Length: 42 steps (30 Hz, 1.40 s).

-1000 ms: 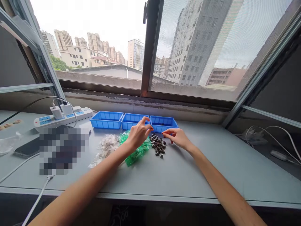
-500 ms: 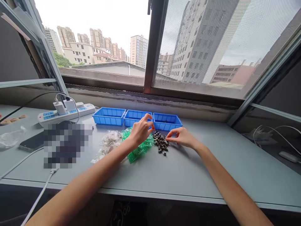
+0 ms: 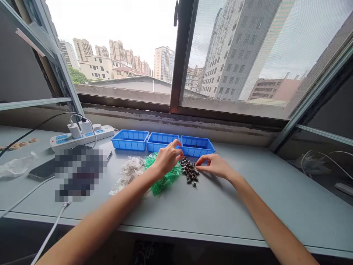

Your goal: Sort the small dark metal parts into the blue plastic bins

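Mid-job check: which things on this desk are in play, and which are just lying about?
Likely part of the job:
small dark parts, between left hand and right hand
green pieces
clear pieces
three blue bins

Likely just lying about:
power strip
dark phone
crumpled clear plastic
white cable

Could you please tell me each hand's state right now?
Left hand: fingers curled near dark parts; grip cannot be told.
Right hand: fingers at those parts; grip cannot be told.

Daylight enters through a dark-framed window (image 3: 176,73) above a pale wall (image 3: 165,123). Outside stand tall buildings (image 3: 226,55). Slanting metal bars (image 3: 59,59) flank the grey table (image 3: 234,206); beneath it lies shadow.
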Each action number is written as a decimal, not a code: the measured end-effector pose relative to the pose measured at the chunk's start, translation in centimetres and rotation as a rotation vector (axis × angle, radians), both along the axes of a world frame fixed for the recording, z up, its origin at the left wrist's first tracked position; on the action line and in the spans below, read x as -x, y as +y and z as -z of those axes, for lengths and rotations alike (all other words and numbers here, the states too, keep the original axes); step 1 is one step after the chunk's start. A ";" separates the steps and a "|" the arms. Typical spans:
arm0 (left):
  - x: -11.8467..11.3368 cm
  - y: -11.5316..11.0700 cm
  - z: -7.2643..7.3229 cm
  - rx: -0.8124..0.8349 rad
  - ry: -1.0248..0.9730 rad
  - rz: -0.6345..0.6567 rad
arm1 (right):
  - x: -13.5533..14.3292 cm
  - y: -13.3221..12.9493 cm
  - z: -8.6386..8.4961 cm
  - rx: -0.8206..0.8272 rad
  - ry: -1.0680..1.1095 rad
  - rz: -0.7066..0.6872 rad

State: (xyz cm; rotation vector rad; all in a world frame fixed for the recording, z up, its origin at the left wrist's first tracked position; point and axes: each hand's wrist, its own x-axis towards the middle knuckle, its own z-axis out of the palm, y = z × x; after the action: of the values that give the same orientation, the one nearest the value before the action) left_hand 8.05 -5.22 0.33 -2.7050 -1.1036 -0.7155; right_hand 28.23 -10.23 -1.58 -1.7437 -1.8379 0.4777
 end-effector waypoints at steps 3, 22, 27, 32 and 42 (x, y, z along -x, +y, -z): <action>0.1 -0.2 -0.1 0.003 0.021 0.018 | 0.2 0.0 -0.2 0.004 0.064 0.003; 0.1 -0.1 0.4 -0.094 -0.036 0.159 | 2.7 0.6 0.3 0.087 0.747 -0.057; 0.0 -0.4 0.2 -0.075 -0.008 0.132 | 3.0 0.4 0.0 0.120 0.790 -0.060; -0.1 -0.6 -0.2 -0.105 0.016 0.159 | 3.4 0.1 -0.3 0.139 0.847 -0.137; 0.1 -0.1 -0.6 -0.191 -0.089 0.154 | 2.3 1.0 -0.1 0.009 0.866 0.012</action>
State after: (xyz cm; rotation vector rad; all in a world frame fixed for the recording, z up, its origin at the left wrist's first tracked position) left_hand 7.91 -5.32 0.88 -2.6371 -0.8031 -0.9228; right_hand 25.98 -9.24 -1.46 -1.2371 -1.1904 1.0363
